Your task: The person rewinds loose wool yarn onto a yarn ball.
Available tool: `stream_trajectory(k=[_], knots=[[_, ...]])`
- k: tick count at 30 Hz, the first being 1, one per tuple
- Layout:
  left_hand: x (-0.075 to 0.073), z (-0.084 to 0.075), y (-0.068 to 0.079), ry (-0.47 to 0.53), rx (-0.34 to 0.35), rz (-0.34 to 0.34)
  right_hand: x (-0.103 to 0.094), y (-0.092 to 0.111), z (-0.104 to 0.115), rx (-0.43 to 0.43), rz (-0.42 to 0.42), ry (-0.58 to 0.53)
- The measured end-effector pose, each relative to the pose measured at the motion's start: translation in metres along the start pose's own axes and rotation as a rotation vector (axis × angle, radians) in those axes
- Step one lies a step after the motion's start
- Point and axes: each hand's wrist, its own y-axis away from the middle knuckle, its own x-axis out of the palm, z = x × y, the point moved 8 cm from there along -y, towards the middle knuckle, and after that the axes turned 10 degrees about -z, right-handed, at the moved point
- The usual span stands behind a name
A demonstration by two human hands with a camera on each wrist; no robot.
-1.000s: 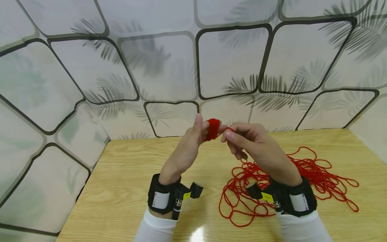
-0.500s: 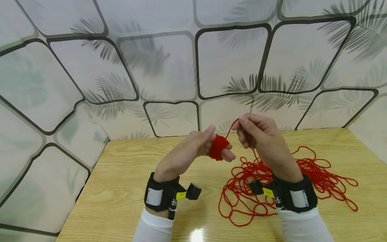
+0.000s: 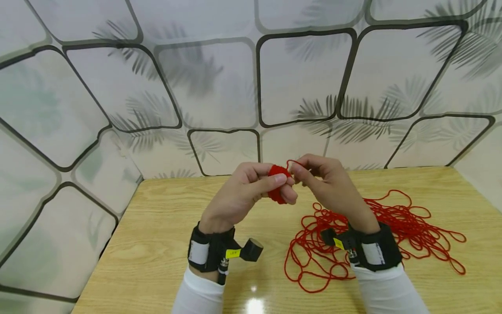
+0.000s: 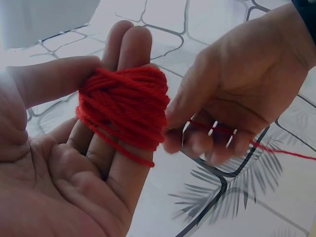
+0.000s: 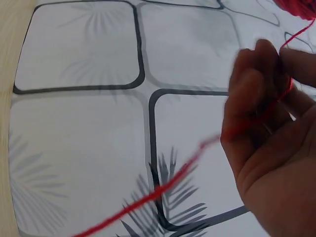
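Nearest, sleeves: white cuffs cover both my forearms at the bottom edge of the head view.
Wrists: I wear black straps, one on each, with a small dark camera block jutting inward from the left one and a matching block on the right; each mount carries a yellow tag.
Left hand: raised, my left hand lays its thumb across the wound yarn and presses it against the fingers inside.
Wound yarn: red, wrapped in many crossing turns round fingers of that hand, with two fingertips poking out past it in the left wrist view; it sits above the desk.
Right hand: beside it, my right hand pinches the red strand between thumb and forefinger, the other fingers bent; whether the tips touch the wrap I cannot tell.
Strand: it makes a small loop over the gap between my hands, passes by the bent fingers of the right one and trails away below, blurred in the right wrist view.
Yarn pile: a loose red tangle spreads on the right part of the desk, partly behind my right forearm.
Desk: pale wood, shiny near the front.
Wall: light panels with dark outlines and grey fronds.
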Motion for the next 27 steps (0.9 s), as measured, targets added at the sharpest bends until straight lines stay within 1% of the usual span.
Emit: stream_trajectory(k=[2,4,6,9,13,17,19,20,22,23,25,27], knots=[[-0.001,0.0,-0.001,0.003,0.003,-0.014,0.003,0.0,0.007,-0.096,-0.009,0.078],[-0.001,-0.001,-0.002,-0.004,0.009,-0.02,0.005,0.0,0.015,-0.201,-0.053,0.168],[0.001,0.001,-0.002,-0.016,0.005,-0.013,0.006,0.001,0.022,-0.294,-0.121,0.256],[0.005,0.004,-0.002,-0.039,-0.018,0.008,0.007,0.001,0.033,-0.407,-0.254,0.409],[0.009,0.006,0.001,-0.132,-0.05,0.039,0.008,0.002,0.046,-0.499,-0.388,0.557],[0.015,0.004,0.005,-0.264,-0.059,0.079,0.005,0.001,0.055,-0.536,-0.455,0.614],[0.021,0.001,0.007,-0.306,-0.047,0.131,0.003,0.001,0.058,-0.544,-0.48,0.619],[0.025,-0.001,0.008,-0.316,-0.042,0.169,0.002,0.001,0.059,-0.546,-0.491,0.622],[0.036,-0.005,0.013,-0.319,-0.019,0.272,0.001,0.001,0.059,-0.544,-0.51,0.635],[0.042,-0.008,0.015,-0.321,0.004,0.325,0.0,0.001,0.058,-0.542,-0.519,0.643],[0.053,-0.014,0.02,-0.322,0.072,0.429,0.0,0.0,0.054,-0.535,-0.533,0.652],[0.061,-0.018,0.025,-0.282,0.133,0.516,0.002,0.0,0.048,-0.519,-0.527,0.669]])
